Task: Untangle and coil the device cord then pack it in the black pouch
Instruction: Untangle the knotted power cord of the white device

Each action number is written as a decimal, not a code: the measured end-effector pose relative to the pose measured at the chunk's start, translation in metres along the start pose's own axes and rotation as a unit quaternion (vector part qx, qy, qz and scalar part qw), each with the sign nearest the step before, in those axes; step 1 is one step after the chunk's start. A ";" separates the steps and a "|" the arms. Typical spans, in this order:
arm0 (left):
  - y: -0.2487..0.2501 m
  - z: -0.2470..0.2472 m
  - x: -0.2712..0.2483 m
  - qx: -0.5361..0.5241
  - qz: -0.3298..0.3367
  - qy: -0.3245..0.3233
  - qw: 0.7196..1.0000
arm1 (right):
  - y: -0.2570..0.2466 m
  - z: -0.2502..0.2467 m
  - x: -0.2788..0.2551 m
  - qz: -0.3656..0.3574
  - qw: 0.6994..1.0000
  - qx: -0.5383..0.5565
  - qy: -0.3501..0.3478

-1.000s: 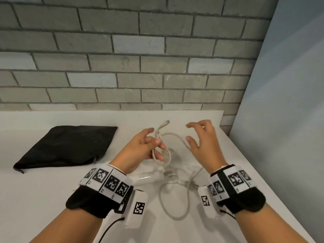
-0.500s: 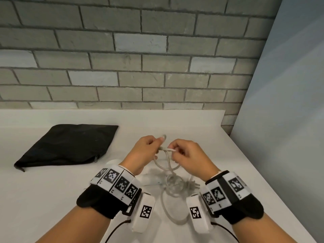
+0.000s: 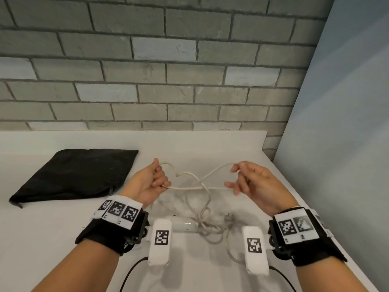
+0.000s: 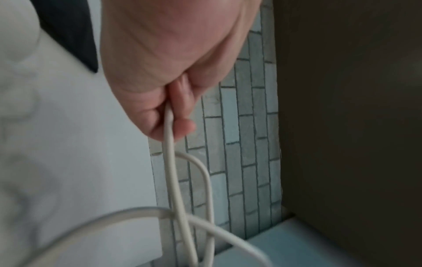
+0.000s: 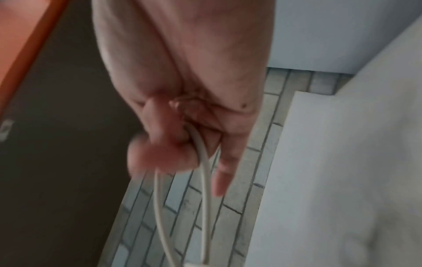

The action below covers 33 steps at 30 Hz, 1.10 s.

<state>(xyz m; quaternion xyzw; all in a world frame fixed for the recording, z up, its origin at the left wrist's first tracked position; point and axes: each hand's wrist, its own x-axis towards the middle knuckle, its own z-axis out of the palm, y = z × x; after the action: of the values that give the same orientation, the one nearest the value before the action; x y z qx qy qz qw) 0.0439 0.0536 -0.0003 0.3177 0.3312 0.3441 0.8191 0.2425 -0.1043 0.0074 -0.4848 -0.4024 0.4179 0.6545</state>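
While left hand (image 3: 149,182) & right hand (image 3: 251,184) each pinch cord (image 3: 195,187), crossing sits btwn them; pouch (image 3: 77,175) lies left.

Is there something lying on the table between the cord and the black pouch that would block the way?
Nothing visible does. Both hands, left and right, hold the cord up; only bare table lies between it and the pouch. The cord's own tangle comes first.

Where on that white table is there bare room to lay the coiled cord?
Bare white tabletop lies in front of the flat black fabric pouch, left of the wrists. It is crowded between the hands, where the tangled white cord lies.
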 end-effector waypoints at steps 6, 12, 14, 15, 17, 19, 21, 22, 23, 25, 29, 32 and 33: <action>0.014 -0.011 0.002 -0.042 0.060 0.002 0.997 | 0.019 -0.014 0.007 -0.030 0.967 0.228 0.108; 0.026 -0.023 -0.005 -0.012 0.105 -0.031 0.994 | 0.009 -0.003 -0.005 0.029 0.943 -0.311 -0.115; 0.026 -0.025 -0.005 -0.010 0.119 -0.030 0.992 | 0.010 -0.001 -0.004 0.016 0.938 -0.308 -0.156; 0.027 -0.026 -0.004 -0.008 0.125 -0.029 0.992 | 0.011 0.000 -0.002 0.004 0.951 -0.271 -0.150; 0.030 -0.029 -0.005 -0.004 0.136 -0.029 0.990 | 0.017 -0.004 0.005 -0.021 0.991 -0.107 -0.075; 0.030 -0.033 -0.005 -0.008 0.145 -0.029 0.989 | 0.022 -0.018 0.012 -0.040 0.993 0.105 0.035; 0.028 -0.035 -0.006 -0.017 0.151 -0.030 0.988 | 0.027 -0.030 0.018 -0.039 0.955 0.264 0.131; 0.026 -0.034 -0.007 -0.014 0.153 -0.030 0.988 | 0.030 -0.033 0.019 -0.020 0.933 0.313 0.176; 0.024 -0.032 -0.007 -0.004 0.156 -0.031 0.987 | 0.033 -0.033 0.022 0.004 0.917 0.335 0.218; 0.020 -0.026 -0.009 0.031 0.160 -0.036 0.986 | 0.039 -0.030 0.025 0.043 0.924 0.246 0.291; 0.009 -0.011 -0.015 0.112 0.153 -0.077 0.979 | 0.045 -0.015 0.021 -0.003 0.930 -0.223 0.292; -0.001 0.002 -0.022 0.149 0.143 -0.103 0.973 | 0.042 0.009 0.013 -0.145 0.784 -0.552 0.246; -0.003 0.006 -0.023 0.156 0.141 -0.110 0.971 | 0.036 0.022 0.009 -0.212 0.774 -0.550 0.233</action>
<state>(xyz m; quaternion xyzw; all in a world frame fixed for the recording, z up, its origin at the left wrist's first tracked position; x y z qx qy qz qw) 0.0366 0.0322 0.0081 0.5211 0.2409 0.3631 0.7339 0.2190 -0.0826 -0.0222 -0.7469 -0.4912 -0.1497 0.4224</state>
